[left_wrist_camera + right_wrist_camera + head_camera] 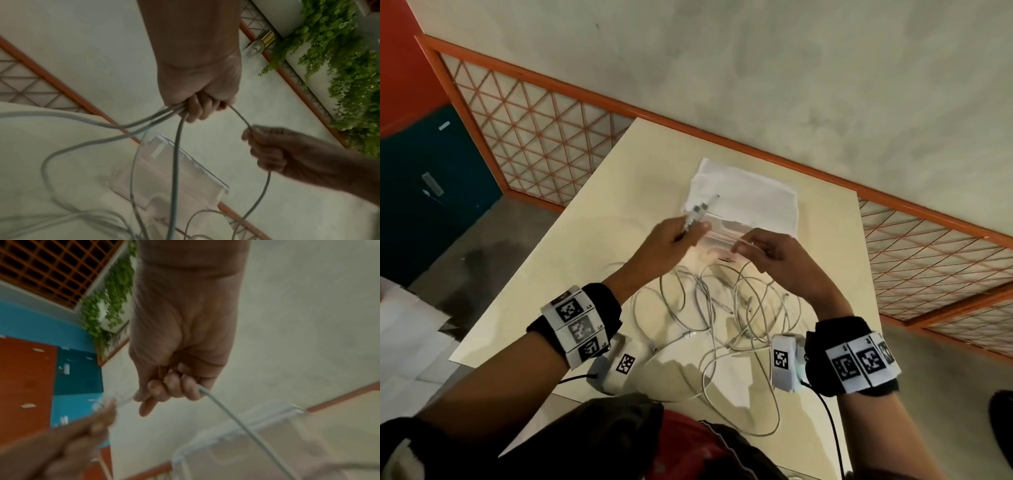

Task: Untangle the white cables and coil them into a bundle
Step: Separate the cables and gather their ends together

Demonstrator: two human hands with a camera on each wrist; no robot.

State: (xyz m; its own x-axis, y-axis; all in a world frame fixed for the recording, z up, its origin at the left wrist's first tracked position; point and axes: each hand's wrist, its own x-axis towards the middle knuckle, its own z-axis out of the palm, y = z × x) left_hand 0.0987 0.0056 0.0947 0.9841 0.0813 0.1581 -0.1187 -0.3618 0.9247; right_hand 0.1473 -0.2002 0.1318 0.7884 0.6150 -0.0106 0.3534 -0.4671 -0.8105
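Observation:
A tangle of white cables (726,308) lies on the cream table (571,260), with loops reaching the near edge. My left hand (678,236) is raised above the table and grips several cable ends, their plugs (700,210) sticking up out of the fist. In the left wrist view the left hand (197,104) has its fingers curled round several strands (175,154). My right hand (760,248) pinches one strand that runs across from the left hand. The right wrist view shows the right hand (174,386) closed on that cable (236,418), which hangs down.
A clear plastic box (722,233) sits on a folded white cloth (750,198) just beyond my hands. An orange lattice railing (544,137) runs behind the table. A teal cabinet (428,178) stands at left. White paper (404,329) lies at lower left.

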